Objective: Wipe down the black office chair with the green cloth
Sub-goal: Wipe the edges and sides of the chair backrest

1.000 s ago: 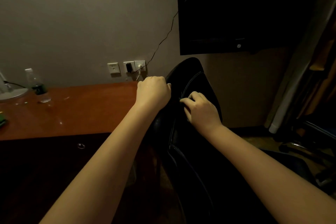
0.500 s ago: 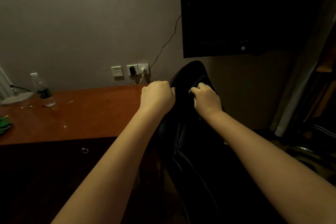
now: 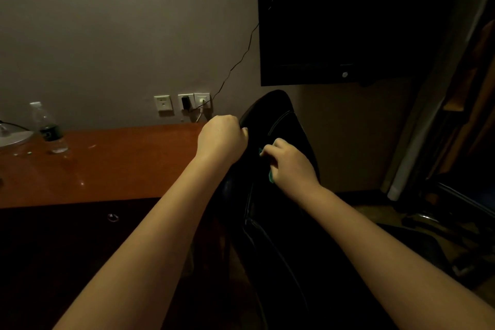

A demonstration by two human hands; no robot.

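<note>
Fingers (image 3: 271, 148) of my right hand (image 3: 293, 166) are curled over the green cloth (image 3: 271, 179), holding it against the front face of the black office chair (image 3: 281, 120), a little below the top of its backrest. Only two slivers of green show, one at the fingertips and one under the heel of the hand; the rest is hidden beneath the palm. My left hand (image 3: 221, 139) is clenched on the left edge of the same backrest, close beside the right hand, its fingers wrapped round the rim and mostly out of sight. Both forearms reach forward, bare.

The chair stands at the right end of the wooden bench (image 3: 107, 166). On the bench, far left, are a clear plastic bottle (image 3: 49, 131), upright, and beside it a white lamp base (image 3: 13, 138). On the wall above the bench are three wall plates (image 3: 184, 103), two with plugs in them. A thin cable (image 3: 235, 64) rises from them to a dark television (image 3: 348, 21) mounted above the chair. Lighting is dim and chair detail is poor.
</note>
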